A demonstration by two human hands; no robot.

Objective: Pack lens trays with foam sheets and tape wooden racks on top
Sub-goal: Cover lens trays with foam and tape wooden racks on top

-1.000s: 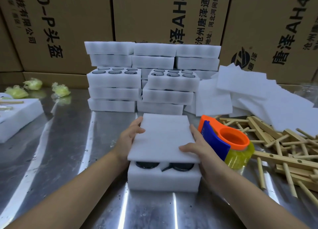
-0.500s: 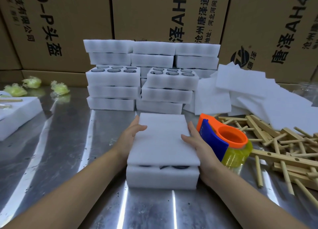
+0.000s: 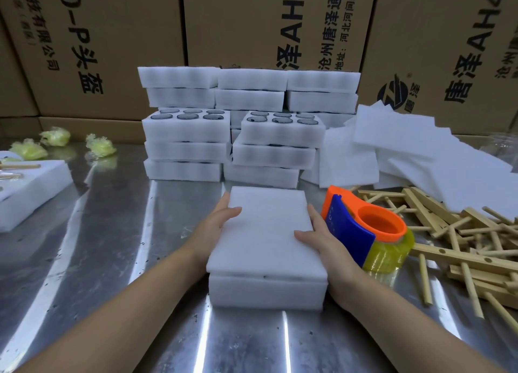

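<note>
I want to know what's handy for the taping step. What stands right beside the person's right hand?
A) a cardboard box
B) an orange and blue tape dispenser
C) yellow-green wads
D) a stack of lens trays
B: the orange and blue tape dispenser stands on the metal table just outside the right hand, which holds the foam sheet by its edge.

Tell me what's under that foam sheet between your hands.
A white foam tray sits directly under the foam sheet; only its front wall shows. Its top and any contents are covered.
</note>
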